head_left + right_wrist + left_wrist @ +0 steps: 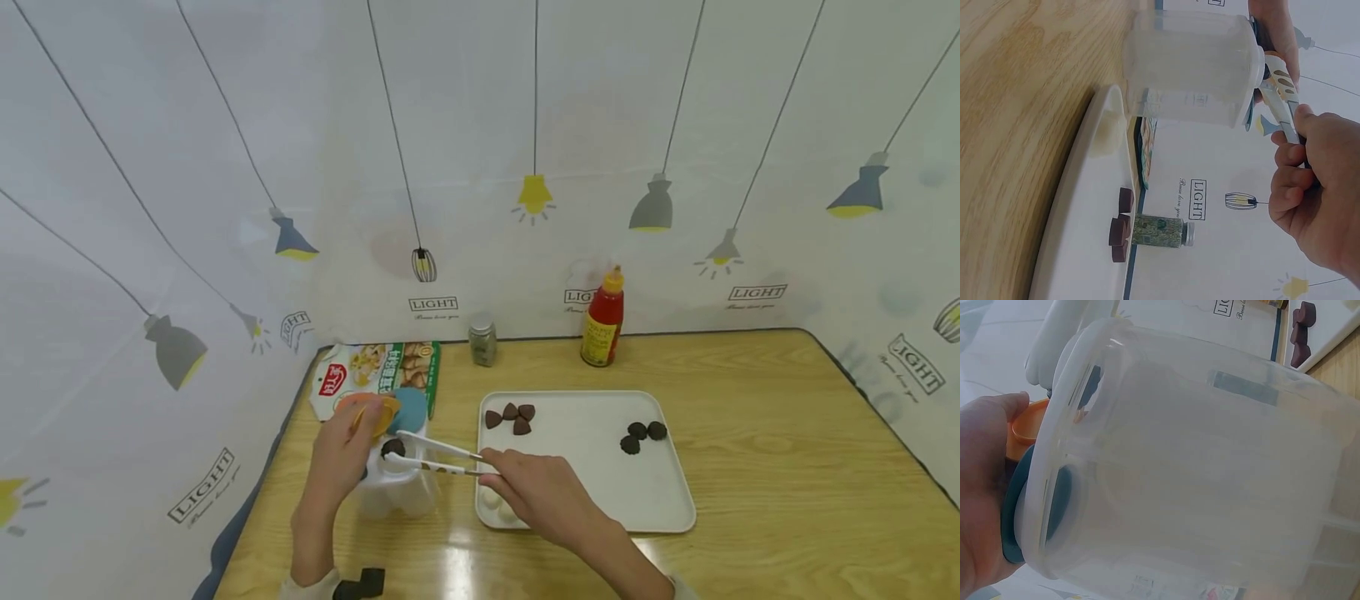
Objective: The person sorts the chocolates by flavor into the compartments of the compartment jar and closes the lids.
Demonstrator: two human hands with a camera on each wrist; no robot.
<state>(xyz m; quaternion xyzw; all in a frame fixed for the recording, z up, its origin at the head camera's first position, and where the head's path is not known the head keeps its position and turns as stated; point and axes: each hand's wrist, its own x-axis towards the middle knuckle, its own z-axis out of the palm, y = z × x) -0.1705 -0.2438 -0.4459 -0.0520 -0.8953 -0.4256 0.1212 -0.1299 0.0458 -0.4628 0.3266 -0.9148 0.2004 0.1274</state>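
The left hand [341, 454] reaches in from the near edge and curls its fingers on the top of a clear plastic jar [397, 487], by its orange and blue lid [393, 411]. The right hand [543, 493] lies over the near left corner of the white tray [660, 500] and pinches white tongs [435, 457], which hold one dark piece [392, 448] at the jar mouth (what is inside I cannot tell). The tray holds three brown triangle pieces [511, 418] and three dark round pieces [642, 436].
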